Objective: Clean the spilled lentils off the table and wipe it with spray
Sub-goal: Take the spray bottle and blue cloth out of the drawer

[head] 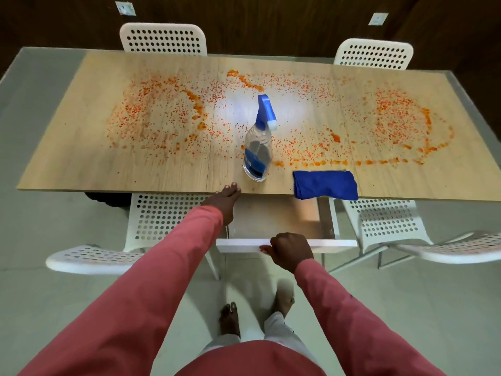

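Note:
Orange lentils (pixel 151 118) lie scattered over the wooden table (pixel 81 164), in a wide patch at the left, a ring at the right (pixel 393 115) and a trail along the near side. A clear spray bottle (pixel 259 147) with a blue trigger head stands near the front edge. A folded blue cloth (pixel 325 184) lies to its right at the edge. My left hand (pixel 226 200) rests with straight fingers on the table's front edge, left of the bottle. My right hand (pixel 290 251) grips the white front of a pulled-out drawer (pixel 336 243) below the table.
White perforated chairs stand around the table: two at the far side (pixel 162 39) (pixel 374 54) and two at the near side (pixel 160 218) (pixel 387 221), pushed partly under. My bare feet stand on the pale floor below the drawer.

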